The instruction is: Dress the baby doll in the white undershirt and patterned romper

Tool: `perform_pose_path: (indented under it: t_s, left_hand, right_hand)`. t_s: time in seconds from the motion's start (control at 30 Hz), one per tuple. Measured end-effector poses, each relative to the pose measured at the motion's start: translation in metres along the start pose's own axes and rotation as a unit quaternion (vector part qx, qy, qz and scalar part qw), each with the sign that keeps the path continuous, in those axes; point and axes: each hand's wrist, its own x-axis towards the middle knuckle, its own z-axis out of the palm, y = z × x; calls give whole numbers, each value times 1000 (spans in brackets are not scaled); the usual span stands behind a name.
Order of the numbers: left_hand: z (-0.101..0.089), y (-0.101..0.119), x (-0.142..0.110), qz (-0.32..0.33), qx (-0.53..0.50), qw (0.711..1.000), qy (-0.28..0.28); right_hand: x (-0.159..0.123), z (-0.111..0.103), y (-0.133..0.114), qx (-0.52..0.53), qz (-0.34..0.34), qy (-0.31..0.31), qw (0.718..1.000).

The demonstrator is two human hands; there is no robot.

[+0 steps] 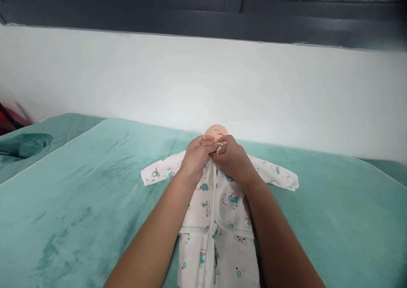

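Observation:
A baby doll [216, 130] lies on its back, with its head toward the wall. It wears a white baby jacket [203, 207] printed with small teal and orange pictures, its sleeves spread out to both sides. Below the jacket's hem are matching baby pants [192, 258]. At the neck, my left hand [196, 154] pinches the jacket's collar edge from the left. My right hand [233, 159] meets it there, fingers closed on the white collar edge just under the doll's chin. Whatever fastening lies between the fingertips is hidden. Down the chest, the front edges lie close together.
A teal bed cover [95, 203] spreads under the doll, with a few creases. Behind it rises a white wall [127, 76] below a dark window frame [159, 8]. A red item [12, 116] shows at the far left, near a dark teal fold [28, 144].

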Motion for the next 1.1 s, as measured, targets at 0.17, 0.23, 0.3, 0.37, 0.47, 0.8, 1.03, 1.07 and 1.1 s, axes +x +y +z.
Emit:
perform_pose_path:
  t_s: [0.17,0.23,0.3,0.37,0.47,0.8,1.03,1.07,1.1]
  left_hand:
    - [-4,-6,3,50,69,996,7]
    - [-7,-9,4,70,135,988,29]
    - [-10,-12,4,87,179,979,44]
    - [-11,-15,1,106,204,972,50]
    - [-12,-19,-9,140,245,958,56]
    - [-19,-24,-58,191,302,934,11]
    - [-21,-24,-54,178,316,932,-12]
    - [-21,-24,-54,177,313,933,-11]
    - [-22,-25,-55,176,308,935,-8]
  right_hand:
    - [-6,-6,1,49,0,-32,998]
    - [-10,-8,1,81,4,-43,996]
    - [-16,-8,1,116,10,-34,993]
    - [-22,-7,1,144,17,5,989]
    - [-34,-3,3,155,34,76,984]
    - [-82,5,10,27,-3,123,992]
    - [-75,0,10,72,3,106,992]
    - [-74,0,11,85,0,105,991]
    - [-74,0,12,99,-3,106,989]
